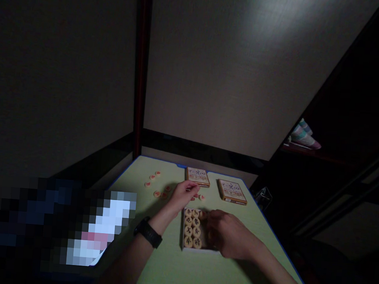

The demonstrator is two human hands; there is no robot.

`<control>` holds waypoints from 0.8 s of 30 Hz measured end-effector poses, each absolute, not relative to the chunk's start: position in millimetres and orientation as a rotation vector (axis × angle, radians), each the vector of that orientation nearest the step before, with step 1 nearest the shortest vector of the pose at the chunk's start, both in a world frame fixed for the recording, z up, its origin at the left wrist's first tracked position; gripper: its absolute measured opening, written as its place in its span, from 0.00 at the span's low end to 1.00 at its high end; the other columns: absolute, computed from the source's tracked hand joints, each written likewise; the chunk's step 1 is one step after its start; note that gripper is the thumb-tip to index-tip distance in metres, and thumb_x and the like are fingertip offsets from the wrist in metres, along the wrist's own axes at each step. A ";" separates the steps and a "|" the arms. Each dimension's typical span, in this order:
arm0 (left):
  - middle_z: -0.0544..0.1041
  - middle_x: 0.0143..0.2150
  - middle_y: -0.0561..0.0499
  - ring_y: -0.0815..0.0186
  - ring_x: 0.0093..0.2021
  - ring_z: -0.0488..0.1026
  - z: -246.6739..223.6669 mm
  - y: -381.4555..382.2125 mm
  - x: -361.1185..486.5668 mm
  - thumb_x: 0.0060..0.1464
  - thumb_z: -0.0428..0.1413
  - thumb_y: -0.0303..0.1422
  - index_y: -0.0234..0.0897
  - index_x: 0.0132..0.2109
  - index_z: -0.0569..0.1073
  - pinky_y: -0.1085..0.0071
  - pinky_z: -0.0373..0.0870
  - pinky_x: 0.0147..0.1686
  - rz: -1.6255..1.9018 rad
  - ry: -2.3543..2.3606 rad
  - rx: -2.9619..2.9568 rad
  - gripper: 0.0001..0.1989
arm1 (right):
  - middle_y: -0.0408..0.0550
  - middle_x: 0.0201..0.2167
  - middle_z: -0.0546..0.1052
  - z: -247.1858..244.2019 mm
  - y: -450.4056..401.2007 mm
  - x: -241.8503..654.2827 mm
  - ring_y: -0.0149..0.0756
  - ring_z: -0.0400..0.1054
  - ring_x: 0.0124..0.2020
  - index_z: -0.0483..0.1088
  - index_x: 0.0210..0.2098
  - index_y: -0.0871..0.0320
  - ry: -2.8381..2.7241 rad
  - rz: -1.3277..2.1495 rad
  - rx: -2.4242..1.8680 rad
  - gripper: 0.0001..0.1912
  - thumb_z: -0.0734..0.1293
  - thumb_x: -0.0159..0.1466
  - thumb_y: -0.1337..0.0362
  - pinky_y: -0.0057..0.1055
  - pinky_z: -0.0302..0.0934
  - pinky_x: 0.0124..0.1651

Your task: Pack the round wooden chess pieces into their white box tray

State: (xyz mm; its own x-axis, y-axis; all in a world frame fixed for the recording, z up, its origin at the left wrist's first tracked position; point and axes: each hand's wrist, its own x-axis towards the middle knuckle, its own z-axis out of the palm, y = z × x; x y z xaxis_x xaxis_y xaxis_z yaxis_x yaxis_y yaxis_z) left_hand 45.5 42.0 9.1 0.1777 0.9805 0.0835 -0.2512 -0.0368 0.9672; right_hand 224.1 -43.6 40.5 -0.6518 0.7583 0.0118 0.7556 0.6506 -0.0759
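Observation:
My left hand (182, 196), with a black watch on its wrist, is over the middle of the green table (163, 262). Its fingers are pressed together near some red-marked round pieces; what they hold, if anything, is too small to tell. My right hand (226, 232) reaches into an open box (193, 250), fingers curled at a piece (203, 215) in the top row. Two columns of dark-marked round pieces (196, 232) lie in the box's left part. My right hand hides much of its right side.
Red-marked pieces (157, 194) lie loose at the table's left, and another (202, 197) lies above the box. Two flat printed boxes, one at the back (197, 177) and one at the right (232, 191), rest on the table. A pixelated bright area covers the left edge.

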 end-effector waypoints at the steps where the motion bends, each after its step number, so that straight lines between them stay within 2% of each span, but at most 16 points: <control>1: 0.78 0.33 0.48 0.70 0.29 0.74 8.7 42.1 45.5 0.49 0.65 0.31 0.33 0.34 0.77 0.77 0.69 0.29 1.225 0.854 1.153 0.06 | 0.48 0.31 0.74 40.4 -43.9 224.5 0.35 0.67 0.34 0.70 0.27 0.59 -2.815 0.106 -1.291 0.05 0.64 0.54 0.72 0.29 0.57 0.35; 8: 0.78 0.32 0.49 0.71 0.28 0.74 8.8 42.0 46.1 0.50 0.63 0.28 0.33 0.34 0.77 0.78 0.68 0.28 1.230 0.858 1.143 0.04 | 0.47 0.33 0.74 38.8 -43.7 223.0 0.35 0.68 0.35 0.70 0.28 0.57 -2.770 0.149 -1.285 0.05 0.65 0.54 0.72 0.29 0.55 0.36; 16: 0.78 0.31 0.49 0.71 0.28 0.74 12.1 40.6 45.9 0.48 0.64 0.28 0.33 0.32 0.76 0.77 0.68 0.28 1.233 0.851 1.126 0.05 | 0.48 0.32 0.74 35.8 -42.7 222.4 0.35 0.66 0.32 0.70 0.27 0.59 -2.772 0.041 -1.318 0.03 0.65 0.54 0.71 0.30 0.51 0.32; 21: 0.78 0.30 0.50 0.71 0.27 0.74 12.8 40.8 46.8 0.48 0.64 0.27 0.33 0.32 0.76 0.78 0.68 0.27 1.241 0.851 1.123 0.03 | 0.47 0.35 0.75 39.0 -43.0 219.3 0.35 0.67 0.34 0.72 0.31 0.58 -2.752 0.125 -1.297 0.06 0.67 0.52 0.70 0.29 0.51 0.33; 24: 0.78 0.30 0.50 0.71 0.27 0.74 13.0 40.5 46.8 0.49 0.63 0.27 0.33 0.32 0.77 0.78 0.68 0.27 1.240 0.852 1.126 0.03 | 0.45 0.35 0.75 38.9 -41.7 219.4 0.34 0.68 0.35 0.71 0.27 0.57 -2.758 0.178 -1.258 0.03 0.67 0.53 0.70 0.29 0.52 0.33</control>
State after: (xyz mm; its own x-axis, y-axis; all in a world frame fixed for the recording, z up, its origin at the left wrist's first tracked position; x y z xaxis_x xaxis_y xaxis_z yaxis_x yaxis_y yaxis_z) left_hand 46.8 40.5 13.0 0.1642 0.9829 0.0836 -0.2746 -0.0359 0.9609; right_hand 219.4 -41.7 38.9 -0.6522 0.7566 0.0465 0.7443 0.6509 -0.1496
